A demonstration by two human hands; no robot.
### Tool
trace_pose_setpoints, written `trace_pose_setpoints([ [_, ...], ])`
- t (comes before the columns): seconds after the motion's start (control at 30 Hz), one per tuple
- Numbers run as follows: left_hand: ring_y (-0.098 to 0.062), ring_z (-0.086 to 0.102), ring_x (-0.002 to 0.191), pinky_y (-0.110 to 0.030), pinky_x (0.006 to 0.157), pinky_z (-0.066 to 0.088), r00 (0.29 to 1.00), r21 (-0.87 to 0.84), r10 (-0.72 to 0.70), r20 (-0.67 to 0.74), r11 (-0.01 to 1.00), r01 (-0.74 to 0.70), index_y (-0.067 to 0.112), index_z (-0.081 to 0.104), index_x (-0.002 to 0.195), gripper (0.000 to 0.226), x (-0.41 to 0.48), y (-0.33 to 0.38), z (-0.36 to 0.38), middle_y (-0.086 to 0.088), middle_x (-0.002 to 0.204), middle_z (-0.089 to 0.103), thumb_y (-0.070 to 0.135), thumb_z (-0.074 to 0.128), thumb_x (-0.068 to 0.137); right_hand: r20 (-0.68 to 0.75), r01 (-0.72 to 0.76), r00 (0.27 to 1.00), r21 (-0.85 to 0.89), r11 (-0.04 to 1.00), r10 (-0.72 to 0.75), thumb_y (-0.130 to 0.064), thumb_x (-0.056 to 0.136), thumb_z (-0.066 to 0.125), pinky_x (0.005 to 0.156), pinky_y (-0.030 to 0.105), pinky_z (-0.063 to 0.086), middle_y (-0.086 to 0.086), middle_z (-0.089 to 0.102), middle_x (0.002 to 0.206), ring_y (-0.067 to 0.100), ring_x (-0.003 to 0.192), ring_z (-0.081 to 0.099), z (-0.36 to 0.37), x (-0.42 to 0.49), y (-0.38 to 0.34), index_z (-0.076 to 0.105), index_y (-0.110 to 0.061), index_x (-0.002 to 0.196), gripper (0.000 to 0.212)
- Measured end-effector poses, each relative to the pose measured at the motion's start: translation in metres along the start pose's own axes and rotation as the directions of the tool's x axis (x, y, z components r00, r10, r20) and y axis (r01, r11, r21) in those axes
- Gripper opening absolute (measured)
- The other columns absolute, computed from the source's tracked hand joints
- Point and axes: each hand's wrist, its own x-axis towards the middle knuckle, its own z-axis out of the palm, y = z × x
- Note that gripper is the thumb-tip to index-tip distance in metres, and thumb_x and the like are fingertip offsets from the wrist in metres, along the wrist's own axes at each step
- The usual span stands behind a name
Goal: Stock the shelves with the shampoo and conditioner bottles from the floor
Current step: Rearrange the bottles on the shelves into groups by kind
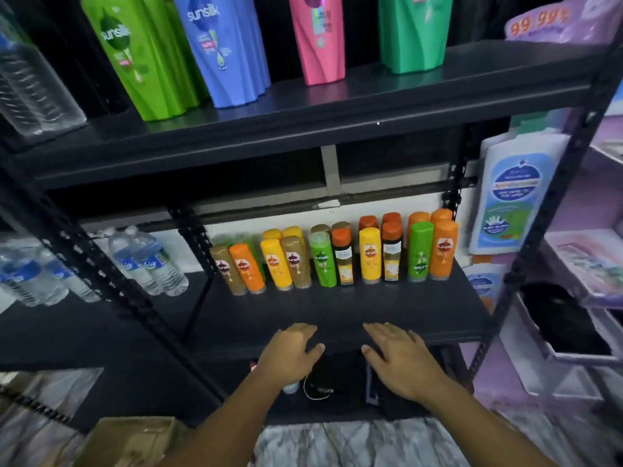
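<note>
At the far left, clear ribbed water bottles (pixel 148 264) stand on a neighbouring rack. Low on the left, a cardboard box (pixel 135 439) sits on the floor. Its contents are hidden, and no loose bottle shows on the floor in view. If the box holds the stock, it lies below and to the left of both hands, nearer the left one.

The left hand (pixel 290 352) is at the front edge of the middle shelf (pixel 337 308), palm down, fingers spread and relaxed, holding nothing. Whether it touches the board cannot be told. Just beside it, the right hand (pixel 401 358) is likewise flat and empty.

Beyond the hands, across a bare strip of matte black board, the small bottles (pixel 333 261) stand upright in rows at the back of the shelf. They are slim, round-topped, glossy plastic in tan, orange, yellow and green.

On the board above, large waisted bottles (pixel 222 48) stand in green, blue and pink. To the right, a flat white bottle (pixel 515 197) carries a blue label.
</note>
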Motion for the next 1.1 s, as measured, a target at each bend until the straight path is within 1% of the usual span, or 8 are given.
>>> trace_pose_setpoints([
  [0.07, -0.019, 0.034, 0.15, -0.042, 0.124, 0.023, 1.0, 0.019, 0.026, 0.006, 0.999, -0.026, 0.017, 0.041, 0.156, 0.062, 0.01, -0.011, 0.0, 0.0, 0.162, 0.039, 0.051, 0.048, 0.104, -0.011, -0.041, 0.999, -0.018, 0.999, 0.04, -0.054, 0.105, 0.027, 0.124, 0.046, 0.013, -0.011, 0.027, 0.164, 0.014, 0.154, 0.016, 0.009, 0.01, -0.011, 0.023, -0.03, 0.16, 0.06],
  [0.2, -0.023, 0.029, 0.153, -0.044, 0.125, 0.019, 0.996, 0.023, 0.08, 0.035, 0.996, -0.081, 0.017, 0.038, 0.157, 0.063, 0.021, -0.042, -0.003, -0.003, 0.163, 0.037, 0.051, 0.046, 0.105, -0.003, -0.12, 0.993, -0.051, 0.991, 0.12, -0.054, 0.105, 0.028, 0.122, 0.047, 0.017, -0.007, 0.033, 0.162, 0.017, 0.152, 0.023, 0.032, 0.029, -0.036, 0.03, -0.026, 0.158, 0.06],
  [0.33, -0.024, 0.031, 0.152, -0.045, 0.123, 0.025, 0.996, -0.041, 0.076, 0.039, 0.996, -0.074, 0.017, 0.039, 0.157, 0.063, 0.023, -0.068, -0.004, -0.005, 0.164, 0.036, 0.05, 0.048, 0.104, 0.013, -0.17, 0.985, -0.069, 0.983, 0.171, -0.054, 0.105, 0.03, 0.122, 0.048, 0.02, -0.005, 0.035, 0.161, 0.018, 0.15, 0.027, 0.044, 0.045, -0.052, 0.033, -0.024, 0.156, 0.06],
  [0.53, -0.022, 0.033, 0.15, -0.043, 0.122, 0.028, 1.0, -0.084, 0.014, -0.003, 0.996, -0.014, 0.015, 0.041, 0.156, 0.061, 0.026, -0.076, -0.005, -0.004, 0.163, 0.038, 0.048, 0.049, 0.105, 0.051, -0.118, 0.991, -0.097, 0.988, 0.123, -0.055, 0.104, 0.028, 0.123, 0.048, 0.018, -0.005, 0.032, 0.163, 0.017, 0.152, 0.023, 0.043, 0.056, -0.05, 0.03, -0.025, 0.158, 0.061],
  [0.7, -0.023, 0.033, 0.15, -0.042, 0.122, 0.028, 0.999, -0.059, -0.031, -0.007, 0.998, 0.031, 0.016, 0.04, 0.157, 0.061, 0.029, -0.085, -0.014, -0.004, 0.164, 0.037, 0.048, 0.048, 0.105, 0.093, -0.068, 0.993, -0.098, 0.993, 0.078, -0.054, 0.104, 0.027, 0.123, 0.047, 0.018, -0.005, 0.031, 0.164, 0.018, 0.152, 0.023, 0.046, 0.076, -0.053, 0.029, -0.024, 0.158, 0.062],
  [0.83, -0.021, 0.037, 0.148, -0.041, 0.12, 0.031, 0.999, -0.052, -0.044, -0.02, 0.998, 0.043, 0.016, 0.042, 0.156, 0.061, 0.033, -0.121, -0.025, -0.003, 0.162, 0.039, 0.047, 0.049, 0.105, 0.11, -0.047, 0.992, -0.107, 0.993, 0.058, -0.054, 0.105, 0.028, 0.122, 0.047, 0.019, -0.005, 0.03, 0.164, 0.018, 0.152, 0.023, 0.058, 0.102, -0.079, 0.029, -0.024, 0.158, 0.061],
  [0.97, -0.02, 0.05, 0.138, -0.04, 0.114, 0.04, 0.999, -0.088, -0.052, -0.007, 0.995, 0.052, 0.014, 0.045, 0.153, 0.06, 0.039, -0.157, -0.031, -0.002, 0.159, 0.043, 0.047, 0.051, 0.104, 0.118, -0.049, 0.991, -0.117, 0.992, 0.063, -0.054, 0.104, 0.028, 0.123, 0.048, 0.018, -0.005, 0.03, 0.164, 0.018, 0.152, 0.023, 0.076, 0.126, -0.106, 0.028, -0.025, 0.158, 0.062],
  [1.1, -0.02, 0.045, 0.141, -0.037, 0.116, 0.037, 0.999, -0.088, -0.046, -0.025, 0.995, 0.044, 0.016, 0.047, 0.152, 0.058, 0.057, -0.192, -0.026, -0.002, 0.156, 0.048, 0.047, 0.052, 0.103, 0.11, -0.033, 0.993, -0.143, 0.989, 0.049, -0.054, 0.104, 0.029, 0.122, 0.047, 0.02, -0.003, 0.032, 0.163, 0.018, 0.15, 0.026, 0.096, 0.159, -0.128, 0.03, -0.024, 0.158, 0.062],
])
